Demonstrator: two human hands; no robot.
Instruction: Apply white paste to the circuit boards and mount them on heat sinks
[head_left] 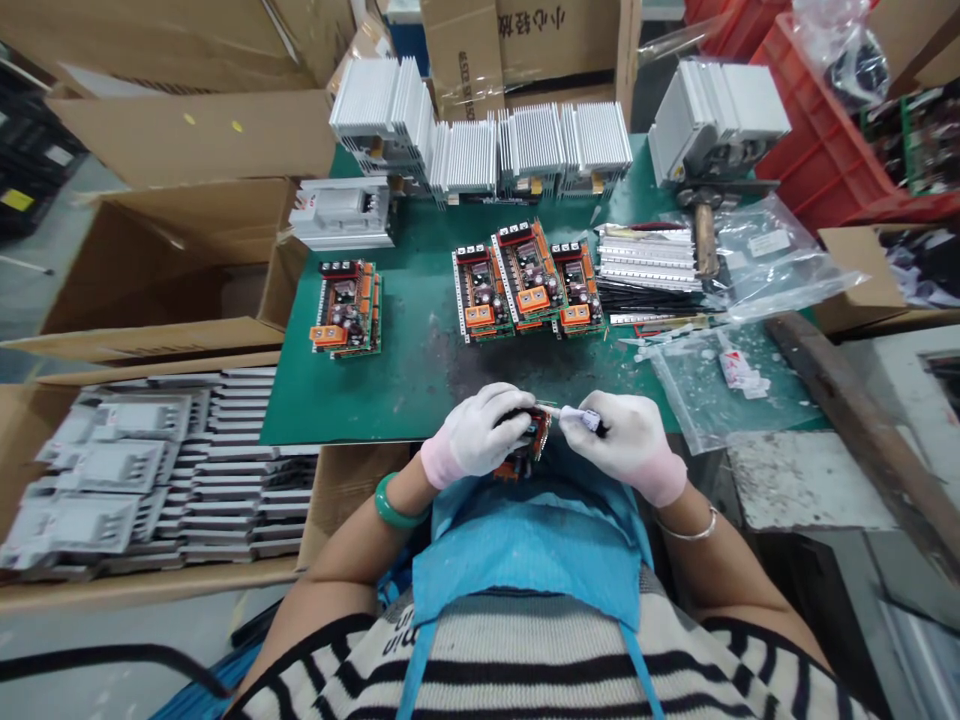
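Observation:
Gloved in white, my left hand (484,430) is closed around a circuit board (534,440) held at the table's front edge, just above my blue apron. Much of that board is hidden by the fingers. My right hand (626,440), also gloved, grips a small white squeeze tube (581,417); its thin nozzle points left and reaches the board's upper edge. Whether anything comes out of the nozzle is too small to tell. Farther back on the green table (420,390) stand several stacked circuit boards (529,275), with another stack (347,308) to the left.
Finned aluminium heatsinks (529,140) line the back. To the right lie metal strips (649,260), a hammer (705,240) and plastic bags (780,250), one under a second small tube (742,372). Cartons stand left, one holding grey housings (127,450). A red crate (825,130) is at back right.

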